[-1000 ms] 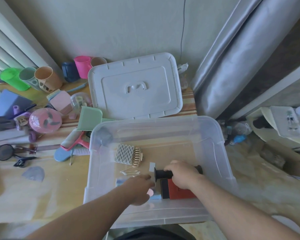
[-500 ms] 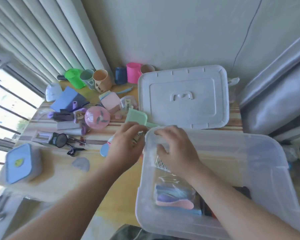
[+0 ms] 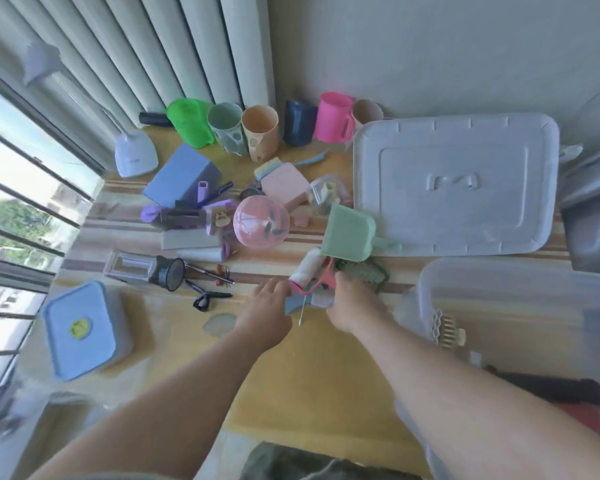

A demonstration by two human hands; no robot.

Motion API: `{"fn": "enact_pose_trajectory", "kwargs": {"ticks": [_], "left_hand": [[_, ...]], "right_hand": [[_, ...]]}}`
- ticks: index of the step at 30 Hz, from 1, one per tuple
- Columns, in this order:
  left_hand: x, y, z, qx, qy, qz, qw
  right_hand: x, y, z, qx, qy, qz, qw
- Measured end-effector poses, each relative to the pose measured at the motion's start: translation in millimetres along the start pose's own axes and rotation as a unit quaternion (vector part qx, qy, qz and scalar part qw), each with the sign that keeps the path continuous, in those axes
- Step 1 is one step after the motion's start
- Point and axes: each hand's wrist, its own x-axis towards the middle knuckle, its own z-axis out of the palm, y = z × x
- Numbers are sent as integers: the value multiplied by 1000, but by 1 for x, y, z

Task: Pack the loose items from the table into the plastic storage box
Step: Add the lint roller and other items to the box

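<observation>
the pink plastic lint roller with a white paper roll lies on the yellow wooden table, just left of the clear plastic storage box. the right hand is on its pink handle end, fingers bent down over it, but the picture is too blurry to tell if it really grips it. the left hand is just beside the roll end, fingers reaching out and spread, not holding anything yet

under both hands lies a flat blue plastic piece with a thin white stick poking out. right behind the grip sits a mint green plastic dustpan, its edge over the roller. a dark green mesh thing touches the right hand's far side

i think lifting the roller fast could drag the dustpan along or knock it into the round pink plastic fan. the thin stick could roll off and get lost
</observation>
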Motion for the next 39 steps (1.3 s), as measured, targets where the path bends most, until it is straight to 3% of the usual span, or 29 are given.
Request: {"fn": "enact_pose_trajectory", "kwargs": {"ticks": [4,8,14,17,21,25,28,30,34,36,39], "left_hand": [[17,1,8,59,7,22,998],[10,-5,14,143,-8,4,990],[-25,-18,-26,97,29,-52,993],[-44,-13,-61,67,64,-34,995],[-61,37,-99,27,139,48,989],[-60,133,-102,-74,184,88,976],[-54,203,-80,-121,158,110,974],[-53,241,-56,-119,155,121,973],[-53,288,-14,-71,207,167,961],[-50,301,2,-30,194,193,961],[-47,313,28,63,129,217,966]], "right_hand": [[10,5,15,21,42,32,998],[-1,3,14,37,13,33,999],[-32,-1,-39,124,12,-64,990],[-66,9,-84,183,5,-149,972],[-110,62,-142,222,40,-225,948],[-135,163,-180,271,104,-166,942],[-146,212,-171,270,30,-123,955],[-151,226,-152,256,-27,-149,955],[-155,255,-133,325,-48,-120,937],[-153,272,-126,339,-63,-109,932],[-148,290,-119,449,-188,-28,873]]}}
